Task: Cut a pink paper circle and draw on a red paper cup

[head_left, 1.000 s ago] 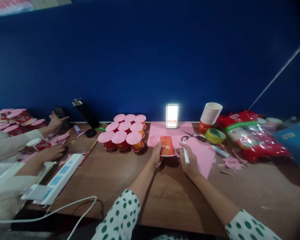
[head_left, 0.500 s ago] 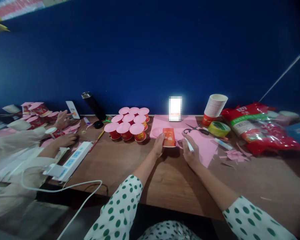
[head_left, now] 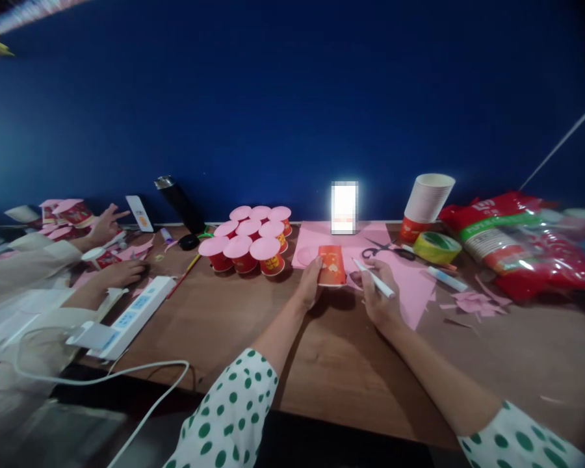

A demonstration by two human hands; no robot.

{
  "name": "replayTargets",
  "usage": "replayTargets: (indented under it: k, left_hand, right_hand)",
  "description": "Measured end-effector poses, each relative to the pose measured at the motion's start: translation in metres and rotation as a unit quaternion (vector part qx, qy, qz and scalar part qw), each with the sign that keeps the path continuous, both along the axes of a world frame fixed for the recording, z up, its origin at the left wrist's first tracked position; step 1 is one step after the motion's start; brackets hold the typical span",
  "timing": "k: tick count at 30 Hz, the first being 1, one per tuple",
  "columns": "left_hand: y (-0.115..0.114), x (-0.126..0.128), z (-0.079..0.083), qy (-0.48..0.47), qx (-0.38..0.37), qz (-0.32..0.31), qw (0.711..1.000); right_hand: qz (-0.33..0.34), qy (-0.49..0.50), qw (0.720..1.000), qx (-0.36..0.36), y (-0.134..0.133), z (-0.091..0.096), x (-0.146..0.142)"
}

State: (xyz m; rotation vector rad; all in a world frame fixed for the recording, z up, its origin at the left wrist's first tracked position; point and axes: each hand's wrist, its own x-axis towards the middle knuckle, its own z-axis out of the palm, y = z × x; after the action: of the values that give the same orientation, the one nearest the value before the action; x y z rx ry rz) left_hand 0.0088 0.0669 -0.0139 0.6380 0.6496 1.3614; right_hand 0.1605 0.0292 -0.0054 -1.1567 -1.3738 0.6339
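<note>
My left hand (head_left: 310, 286) grips an orange-red paper cup (head_left: 331, 266) by its left side, its wide rim turned down toward me. A white marker pen (head_left: 376, 281) is pinched in my right hand (head_left: 381, 298), its tip slanting up and left, apart from the cup. Behind and beneath them lies pink paper (head_left: 409, 299), with black-handled scissors (head_left: 389, 250) resting on it. A bright phone (head_left: 344, 208) stands upright at the back of the paper. Left of my hands, several red cups topped with pink paper discs (head_left: 265, 248) are grouped in rows.
On the right are a leaning stack of paper cups (head_left: 429, 198), yellow tape (head_left: 436, 248), a capped marker (head_left: 447, 279), pink scraps (head_left: 472, 302) and a red plastic bag (head_left: 507, 227). At left, a co-worker's hands (head_left: 108, 224) are near a power strip (head_left: 139, 317) and a black flask (head_left: 178, 201).
My right hand and the marker have moved right, a little away from the cup, and the marker lies more slanted. My left hand still holds the cup. The view has shifted slightly.
</note>
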Motion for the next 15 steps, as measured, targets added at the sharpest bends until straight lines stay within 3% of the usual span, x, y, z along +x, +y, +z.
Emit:
replayTargets:
  k: [4,8,15]
  left_hand:
    - [-0.0015,-0.0012,-0.0031,0.043,0.013,0.012,0.999]
    - [0.0011,-0.0018,-0.0079,0.04,0.011,-0.013,0.999]
    - [0.0014,-0.0025,-0.0096,0.038,0.013,0.001,0.999]
  right_hand:
    - [-0.007,0.013,1.0,-0.005,-0.0011,-0.0007,-0.0012]
    - [0.007,0.012,1.0,0.0,-0.003,-0.0012,-0.0012]
    - [0.014,-0.01,1.0,0.012,-0.0052,0.0044,0.0019]
